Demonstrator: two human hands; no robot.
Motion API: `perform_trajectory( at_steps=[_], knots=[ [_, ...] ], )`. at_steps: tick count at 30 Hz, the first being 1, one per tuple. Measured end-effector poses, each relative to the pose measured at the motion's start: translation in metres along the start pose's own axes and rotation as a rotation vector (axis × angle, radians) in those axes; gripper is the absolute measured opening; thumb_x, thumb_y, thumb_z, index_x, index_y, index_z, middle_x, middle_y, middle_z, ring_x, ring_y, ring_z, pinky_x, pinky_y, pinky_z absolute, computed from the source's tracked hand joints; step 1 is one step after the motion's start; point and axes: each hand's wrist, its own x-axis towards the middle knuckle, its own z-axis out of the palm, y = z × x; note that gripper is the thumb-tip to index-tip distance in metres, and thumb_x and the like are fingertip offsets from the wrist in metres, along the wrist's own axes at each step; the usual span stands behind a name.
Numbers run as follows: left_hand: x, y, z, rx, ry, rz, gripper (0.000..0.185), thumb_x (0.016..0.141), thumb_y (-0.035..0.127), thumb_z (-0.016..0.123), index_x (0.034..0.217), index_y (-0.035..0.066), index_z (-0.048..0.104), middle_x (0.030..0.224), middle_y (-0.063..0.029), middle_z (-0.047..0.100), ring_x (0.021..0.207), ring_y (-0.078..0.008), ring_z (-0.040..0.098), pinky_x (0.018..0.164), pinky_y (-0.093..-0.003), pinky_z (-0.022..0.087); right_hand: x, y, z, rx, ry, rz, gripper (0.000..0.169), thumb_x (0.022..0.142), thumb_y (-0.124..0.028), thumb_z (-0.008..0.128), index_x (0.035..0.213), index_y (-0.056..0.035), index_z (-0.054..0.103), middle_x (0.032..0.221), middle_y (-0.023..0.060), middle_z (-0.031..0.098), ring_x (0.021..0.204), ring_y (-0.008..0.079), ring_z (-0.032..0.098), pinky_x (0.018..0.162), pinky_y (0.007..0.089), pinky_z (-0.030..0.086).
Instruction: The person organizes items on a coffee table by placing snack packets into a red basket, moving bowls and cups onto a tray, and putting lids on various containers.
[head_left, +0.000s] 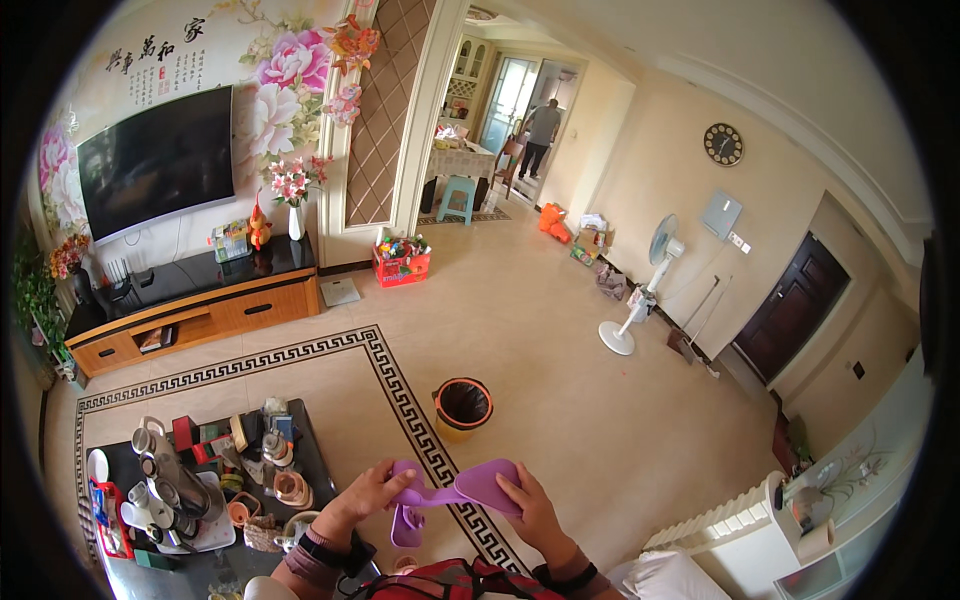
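Both hands hold a purple item with broad, rounded ends joined by a narrow strap; its exact kind is unclear. My left hand grips one end, with the thumb on top. My right hand pinches the wider, flat end between thumb and fingers. Below my left hand hangs a further purple flap, seemingly part of the same item. The item is held in the air over the tiled floor, in front of my red checked clothing.
A dark coffee table to the left bears flasks, cups and boxes. Ahead stands a waste bin with a black liner. Farther off are a white standing fan, a TV cabinet, a red carton and a person near a doorway.
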Motion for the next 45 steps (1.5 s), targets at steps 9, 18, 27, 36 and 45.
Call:
perform_trajectory(
  at_steps=[9, 18, 27, 36, 45],
  knots=[
    [0.095, 0.013, -0.052, 0.077, 0.184, -0.070, 0.052, 0.095, 0.045, 0.060, 0.113, -0.004, 0.055, 0.076, -0.0113, 0.064, 0.060, -0.0163, 0.060, 0.056, -0.0314, 0.048, 0.135, 0.078, 0.055, 0.124, -0.034, -0.109, 0.037, 0.087, -0.009, 0.065, 0.124, -0.0048, 0.065, 0.130, 0.0197, 0.059, 0.125, 0.0372, 0.054, 0.102, 0.0422, 0.046],
    [0.230, 0.028, -0.112, -0.007, 0.404, -0.121, 0.054, 0.092, 0.035, 0.068, 0.125, -0.004, 0.050, 0.079, -0.0109, 0.065, 0.065, -0.0141, 0.060, 0.056, -0.0301, 0.048, 0.304, 0.185, 0.119, 0.158, -0.166, -0.196, 0.034, 0.087, -0.009, 0.062, 0.120, -0.0053, 0.065, 0.123, 0.0181, 0.064, 0.110, 0.0324, 0.064, 0.089, 0.0386, 0.054],
    [0.369, 0.056, -0.161, -0.151, 0.478, -0.110, 0.069, 0.089, 0.026, 0.072, 0.141, -0.003, 0.037, 0.082, -0.0107, 0.066, 0.072, -0.0149, 0.062, 0.061, -0.0293, 0.049, 0.463, 0.270, 0.138, 0.273, -0.227, -0.229, 0.025, 0.091, -0.012, 0.062, 0.114, -0.0003, 0.066, 0.109, 0.0213, 0.068, 0.098, 0.0366, 0.067, 0.082, 0.0414, 0.055],
    [0.474, 0.026, -0.271, -0.064, 0.576, -0.125, 0.049, 0.091, 0.021, 0.070, 0.131, -0.002, 0.054, 0.106, -0.0130, 0.068, 0.098, -0.0184, 0.065, 0.087, -0.0309, 0.052, 0.586, 0.323, 0.193, 0.322, -0.301, 0.028, 0.022, 0.090, -0.016, 0.061, 0.108, -0.0053, 0.069, 0.085, 0.0190, 0.068, 0.075, 0.0369, 0.067, 0.066, 0.0440, 0.052],
    [0.627, 0.030, -0.444, -0.059, 0.291, -0.074, 0.043, 0.092, 0.022, 0.067, 0.128, -0.001, 0.056, 0.112, -0.0092, 0.066, 0.104, -0.0170, 0.060, 0.090, -0.0308, 0.047, 0.772, 0.357, 0.274, 0.329, -0.123, 0.159, 0.021, 0.092, -0.018, 0.060, 0.102, -0.0034, 0.071, 0.071, 0.0169, 0.065, 0.057, 0.0167, 0.060, 0.055, 0.0324, 0.046]
  ],
)
